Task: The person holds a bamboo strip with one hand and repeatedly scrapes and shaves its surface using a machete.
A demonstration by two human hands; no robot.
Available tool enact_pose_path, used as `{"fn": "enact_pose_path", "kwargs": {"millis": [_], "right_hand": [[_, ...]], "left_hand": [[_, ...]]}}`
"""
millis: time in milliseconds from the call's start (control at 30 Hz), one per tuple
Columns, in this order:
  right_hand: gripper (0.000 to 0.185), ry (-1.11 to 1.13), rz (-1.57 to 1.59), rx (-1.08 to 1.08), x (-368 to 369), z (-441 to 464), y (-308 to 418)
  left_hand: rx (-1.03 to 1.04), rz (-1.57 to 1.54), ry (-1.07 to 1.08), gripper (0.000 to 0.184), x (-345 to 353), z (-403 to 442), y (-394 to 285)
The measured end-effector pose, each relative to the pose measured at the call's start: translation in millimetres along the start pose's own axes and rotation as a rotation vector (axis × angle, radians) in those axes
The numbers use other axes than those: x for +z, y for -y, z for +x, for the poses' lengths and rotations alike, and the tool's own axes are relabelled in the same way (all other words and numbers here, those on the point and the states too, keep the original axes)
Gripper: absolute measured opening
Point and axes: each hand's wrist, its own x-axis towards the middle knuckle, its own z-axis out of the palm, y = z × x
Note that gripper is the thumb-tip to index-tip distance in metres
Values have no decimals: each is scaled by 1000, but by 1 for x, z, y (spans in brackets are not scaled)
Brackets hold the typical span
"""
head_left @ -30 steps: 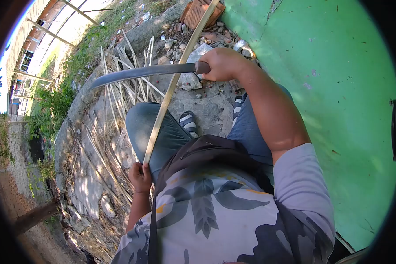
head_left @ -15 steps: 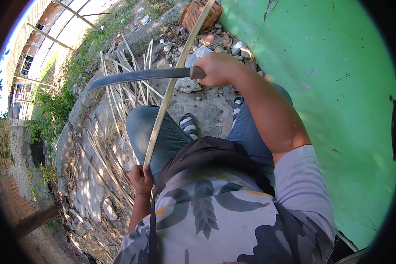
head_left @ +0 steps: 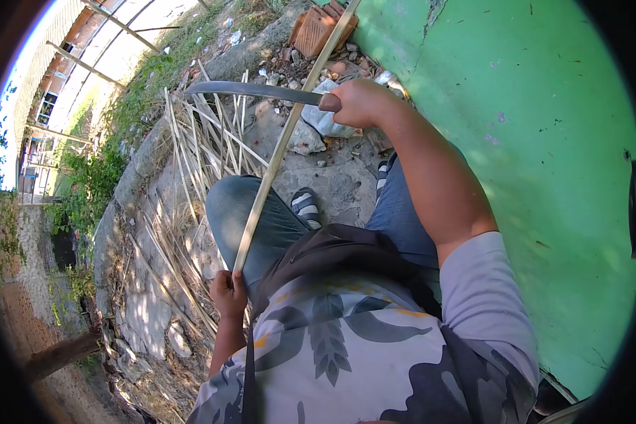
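Note:
My right hand (head_left: 360, 104) is closed round the handle of a machete (head_left: 261, 90), its long, dark, slightly curved blade pointing left. The blade crosses a long pale strip of split bamboo (head_left: 274, 164); whether they touch, I cannot tell. Down by my thigh, my left hand (head_left: 229, 293) grips the near end of that strip between thumb and fingers. From there the strip slants up over my knee (head_left: 234, 205) and runs out past the top edge of the view.
Many split strips (head_left: 205, 134) lie on the ground at left. Stones and rubble (head_left: 305, 136) sit ahead, with stacked clay tiles (head_left: 318, 32) behind. A green wall (head_left: 530, 162) stands close on my right. Plants (head_left: 95, 173) grow farther left.
My right hand has moved slightly up and right with the machete, so the blade crosses the strip farther along. My left hand keeps its hold, and the strip has shifted slightly right.

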Motion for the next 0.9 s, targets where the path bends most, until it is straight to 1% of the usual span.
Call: {"fn": "enact_pose_path", "kwargs": {"millis": [133, 233, 333, 433, 500, 567, 633, 733, 833, 900], "right_hand": [[31, -41, 124, -178, 3, -7, 1], [32, -54, 148, -206, -6, -15, 3], [32, -140, 127, -174, -5, -6, -15], [32, -191, 99, -58, -2, 8, -25], [28, -141, 17, -3, 1, 5, -19], [25, -54, 3, 27, 0, -4, -4], [20, -5, -76, -78, 1, -17, 18], [17, 22, -200, -274, 9, -21, 32], [20, 28, -61, -237, 10, -10, 17], [24, -6, 22, -117, 9, 8, -4]], "left_hand": [[2, -4, 0, 39, 4, 1, 1], [4, -46, 0, 39, 8, -1, 7], [14, -32, -9, 39, 8, -2, 11], [-3, -15, -14, 40, 5, -1, 1], [21, 1, -10, 40, 2, 0, 3], [15, 8, 8, 40, 1, 1, 2], [-23, 14, 47, 40, -3, 1, 0], [3, 3, 26, 40, 4, -2, 8], [-6, -1, 7, 39, 4, -2, 11], [25, 6, -7, 37, 8, -3, 9]]}}
